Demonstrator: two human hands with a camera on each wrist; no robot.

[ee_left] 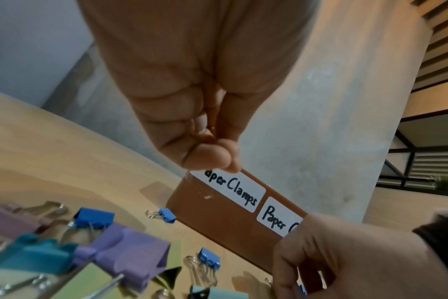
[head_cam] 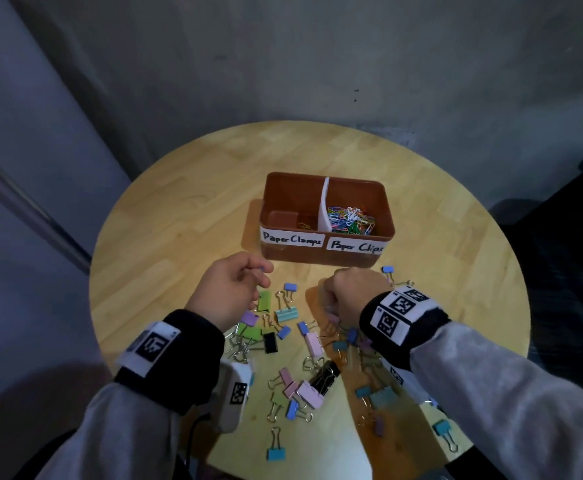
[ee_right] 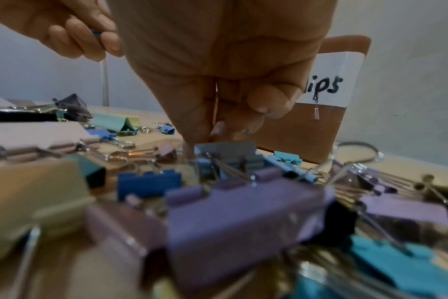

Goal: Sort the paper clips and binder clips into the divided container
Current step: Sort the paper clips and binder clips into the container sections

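**Both hands pinching just short of the container**

I'm looking down at the round wooden bench (head_cam: pixel 186 216), and my left hand (head_cam: pixel 234 289) hangs in front of the brown divided container (head_cam: pixel 318 258), fingers curled, thumb and forefinger pinching something small and blue (head_cam: pixel 261 269); I can't tell which kind of clip it is. My right hand (head_cam: pixel 349 292) is down in the pile, fingers bunched together; the wrist view shows its fingertips (ee_right: pixel 218 129) closed on a thin wire above a light blue binder clip (ee_right: pixel 225 159), but what that wire belongs to I can't make out. The container stands past both hands, its labels reading "Paper Clamps" (head_cam: pixel 292 239) on the left and "Paper Clips" (head_cam: pixel 356 245) on the right. A heap of coloured paper clips (head_cam: pixel 350 220) fills the right compartment; one lone paper clip (head_cam: pixel 303 225) lies in the left. Binder clips (head_cam: pixel 304 389) in pink, purple, green, teal, blue and black are scattered on the bench between container and my wrists.
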